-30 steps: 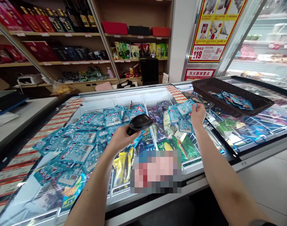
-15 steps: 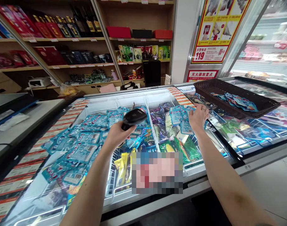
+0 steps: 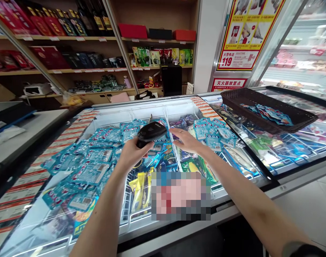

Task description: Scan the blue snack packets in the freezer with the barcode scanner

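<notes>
Bright overall, with stretched edges

a wide heap of packets (image 3: pixel 93 167) spreads over the left part of the freezer (image 3: pixel 111 116), a smaller cluster (image 3: pixel 212 132) to the right. between them, the left hand (image 3: pixel 133 155) holds a scanner (image 3: pixel 152 131), the right hand (image 3: pixel 185 141) just beside. further right, a basket (image 3: pixel 303 116) holds more packets (image 3: pixel 270 114); shelves (image 3: pixel 154 14) stand behind.
</notes>
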Available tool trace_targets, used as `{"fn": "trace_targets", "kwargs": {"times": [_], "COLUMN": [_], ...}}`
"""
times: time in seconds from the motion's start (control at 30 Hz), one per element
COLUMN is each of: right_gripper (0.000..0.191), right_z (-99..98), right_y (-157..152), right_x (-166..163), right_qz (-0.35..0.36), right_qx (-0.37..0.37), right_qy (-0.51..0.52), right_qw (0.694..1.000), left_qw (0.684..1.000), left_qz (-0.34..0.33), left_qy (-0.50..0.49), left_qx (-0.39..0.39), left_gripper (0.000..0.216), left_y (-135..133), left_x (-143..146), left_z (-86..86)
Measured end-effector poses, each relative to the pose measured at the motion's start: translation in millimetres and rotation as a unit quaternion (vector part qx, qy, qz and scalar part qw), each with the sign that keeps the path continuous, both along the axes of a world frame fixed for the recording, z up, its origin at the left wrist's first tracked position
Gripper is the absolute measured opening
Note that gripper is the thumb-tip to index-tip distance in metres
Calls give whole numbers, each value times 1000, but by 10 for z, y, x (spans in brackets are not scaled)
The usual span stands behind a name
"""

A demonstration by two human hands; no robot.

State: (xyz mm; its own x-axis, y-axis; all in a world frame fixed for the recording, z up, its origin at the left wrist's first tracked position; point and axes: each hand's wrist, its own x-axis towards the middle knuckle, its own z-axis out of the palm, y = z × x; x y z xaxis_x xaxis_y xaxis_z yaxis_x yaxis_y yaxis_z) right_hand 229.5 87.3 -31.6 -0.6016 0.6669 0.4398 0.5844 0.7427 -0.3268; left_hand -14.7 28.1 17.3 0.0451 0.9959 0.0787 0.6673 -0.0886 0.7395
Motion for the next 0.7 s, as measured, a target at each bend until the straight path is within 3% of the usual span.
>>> {"fn": "trace_targets", "kwargs": {"times": [0.1,0.2,0.37,0.57,0.7], "right_gripper": [57,53,37,35,28], "right_z": [48,42,-36,-119,-147], "right_y": [46,74,40,-90,-195], "right_x": [-213,-314,-149,173,292], "right_qz": [80,101,34,5,-109], "right_qx": [13,18,29,22,48], "right_qy": [-56,-104,-74,-28,7], "right_qw": [995,989,996,999,993], "left_qw": [1000,1000,1000,1000,1000], "left_qz": [-11,-16,-12,-12,-18], "left_qy": [9,8,-9,-16,-14], "left_qx": [4,6,3,-2,-3], "left_gripper": [39,40,42,43,43], "left_y": [-8,-28,-64,-86,-101], "left_x": [-1,3,7,15,22], "left_z": [-3,-2,-3,-13,-4]}}
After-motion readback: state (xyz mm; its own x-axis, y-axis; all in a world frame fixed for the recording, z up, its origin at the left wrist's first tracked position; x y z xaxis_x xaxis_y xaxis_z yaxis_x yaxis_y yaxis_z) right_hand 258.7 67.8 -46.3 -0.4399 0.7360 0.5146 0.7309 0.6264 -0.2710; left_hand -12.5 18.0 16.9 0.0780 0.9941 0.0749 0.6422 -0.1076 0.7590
